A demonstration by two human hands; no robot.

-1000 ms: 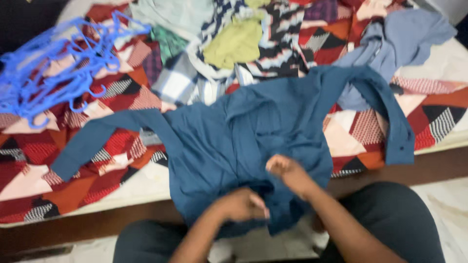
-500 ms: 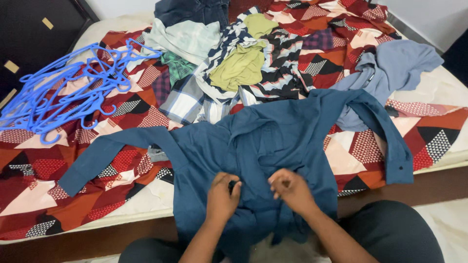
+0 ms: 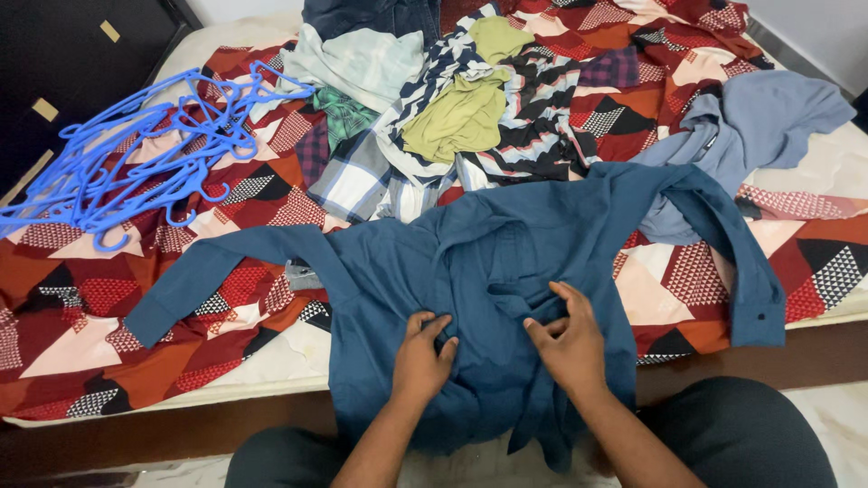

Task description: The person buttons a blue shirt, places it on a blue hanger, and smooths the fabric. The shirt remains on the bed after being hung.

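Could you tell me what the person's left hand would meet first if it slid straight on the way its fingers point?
The left hand already rests on the dark blue shirt, fingers pointing up the bed. Going on, it would probably cross the shirt's collar first, then the pile of clothes.

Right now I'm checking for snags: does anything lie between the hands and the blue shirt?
Nothing visible does. The left hand and right hand both rest directly on the blue shirt, fingers pinching its front.

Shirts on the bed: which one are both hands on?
The dark teal long-sleeved shirt, spread flat at the bed's near edge; the others lie heaped behind it.
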